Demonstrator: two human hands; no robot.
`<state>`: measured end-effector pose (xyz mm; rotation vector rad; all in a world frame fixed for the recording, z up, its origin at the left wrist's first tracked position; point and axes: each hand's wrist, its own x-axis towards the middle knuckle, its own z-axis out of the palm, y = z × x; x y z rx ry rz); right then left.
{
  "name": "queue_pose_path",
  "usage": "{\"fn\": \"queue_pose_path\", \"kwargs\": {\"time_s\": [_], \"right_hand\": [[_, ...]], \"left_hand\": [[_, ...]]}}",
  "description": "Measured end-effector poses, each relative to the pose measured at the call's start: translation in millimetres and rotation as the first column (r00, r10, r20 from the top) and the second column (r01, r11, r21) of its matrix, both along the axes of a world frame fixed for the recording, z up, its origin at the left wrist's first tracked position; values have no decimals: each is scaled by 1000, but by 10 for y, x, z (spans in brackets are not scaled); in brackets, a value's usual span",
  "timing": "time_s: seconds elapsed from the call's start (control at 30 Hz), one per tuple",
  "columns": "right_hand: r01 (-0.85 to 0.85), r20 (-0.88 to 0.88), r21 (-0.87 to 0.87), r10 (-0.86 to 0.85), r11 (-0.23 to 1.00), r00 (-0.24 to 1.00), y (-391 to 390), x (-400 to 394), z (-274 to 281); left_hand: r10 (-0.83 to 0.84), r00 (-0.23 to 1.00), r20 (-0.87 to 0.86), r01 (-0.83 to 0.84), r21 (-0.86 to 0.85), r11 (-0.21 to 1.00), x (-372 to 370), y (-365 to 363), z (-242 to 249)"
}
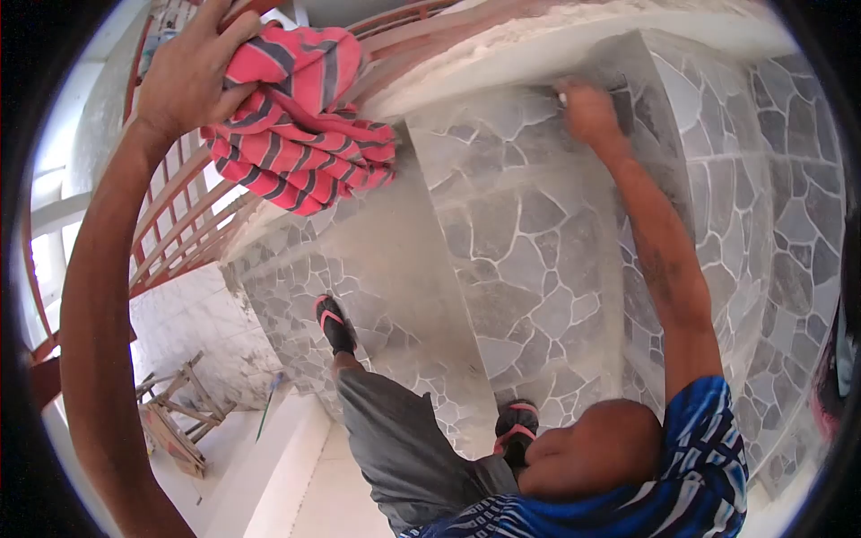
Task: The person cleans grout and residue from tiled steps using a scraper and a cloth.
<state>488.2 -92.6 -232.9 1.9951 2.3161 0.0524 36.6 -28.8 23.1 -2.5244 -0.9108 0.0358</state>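
Note:
At the upper left, my left hand [193,76] is closed on a red cloth with dark stripes [300,125], pinched between thumb and fingers beside the railing. The cloth hangs bunched in loose folds. My right hand [592,115] is a fist low against a stair tread, close to the pale wall. A small whitish tip [562,96] shows at its fingers, but the rest of what it grips is hidden. Around this hand the irregular grey stone paving [529,255] with pale joints looks dusty.
Steps with stone-patterned surfaces [708,188] run across the view, and my sandalled feet [334,323] stand on them. A reddish-brown railing [184,215] borders the left side. Below it a wooden stool-like frame [184,417] stands on a pale floor. A rough pale wall edge [502,58] curves along the top.

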Motion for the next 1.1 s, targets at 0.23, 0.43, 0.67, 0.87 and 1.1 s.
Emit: {"fn": "queue_pose_path", "kwargs": {"time_s": [0.23, 0.43, 0.67, 0.87, 1.1], "right_hand": [[-228, 65, 297, 218, 927, 974, 290, 31, -399], [-92, -169, 221, 131, 971, 977, 105, -109, -211], [-153, -108, 88, 163, 984, 981, 209, -59, -532], [-151, -154, 21, 152, 988, 976, 359, -183, -681], [61, -58, -190, -74, 980, 996, -83, 40, -110]], "left_hand": [[-93, 995, 24, 93, -1, 996, -48, 52, -60], [-55, 998, -1, 55, 7, 998, 29, -25, -33], [-69, 998, 14, 69, 1, 998, -48, 14, -52], [-13, 999, -40, 12, -12, 1000, 13, -47, 5], [-86, 996, 2, 86, 36, 996, -24, -13, -54]]}}
